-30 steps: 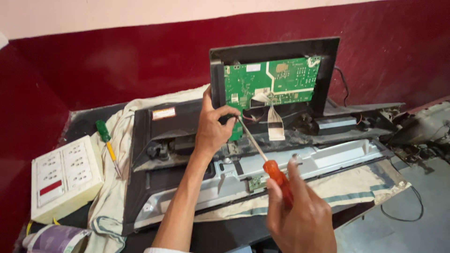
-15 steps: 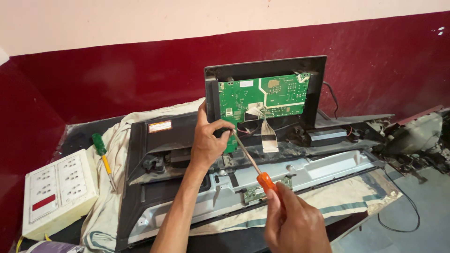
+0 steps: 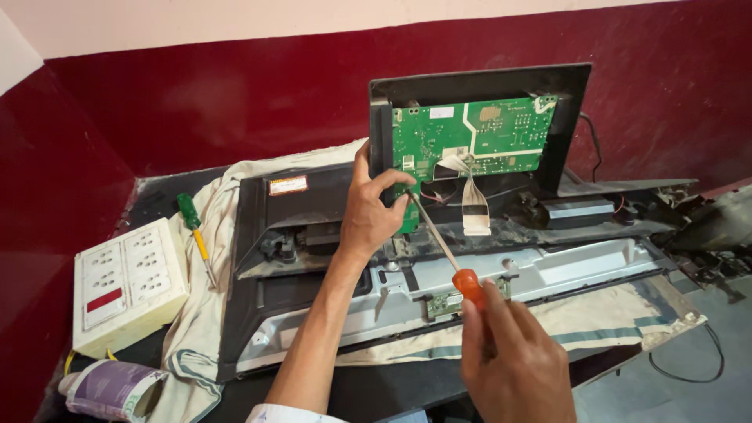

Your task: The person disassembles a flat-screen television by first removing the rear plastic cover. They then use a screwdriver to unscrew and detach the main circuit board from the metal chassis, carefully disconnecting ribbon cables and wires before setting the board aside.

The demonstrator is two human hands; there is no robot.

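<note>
My left hand [image 3: 374,207] grips the left edge of a black panel [image 3: 568,117] that stands upright and carries a green circuit board [image 3: 470,141]. My right hand [image 3: 513,360] holds an orange-handled screwdriver [image 3: 446,251]; its thin shaft slants up to the left and its tip sits at the board's lower left corner, beside my left fingers. White flat ribbon cables [image 3: 472,205] hang from the board down to an opened flat-screen set [image 3: 439,274] with a bare metal frame.
A green and yellow screwdriver [image 3: 194,233] lies on the cream cloth [image 3: 205,313] left of the set. A white switch-and-socket box [image 3: 129,282] sits at far left, with a purple packet [image 3: 113,389] below it. A dark red wall stands behind. A black cable [image 3: 689,368] trails at right.
The view has shifted a little, so the panel sits lower and further right. Both hands keep their grips, and the screwdriver tip stays at the board's lower left corner.
</note>
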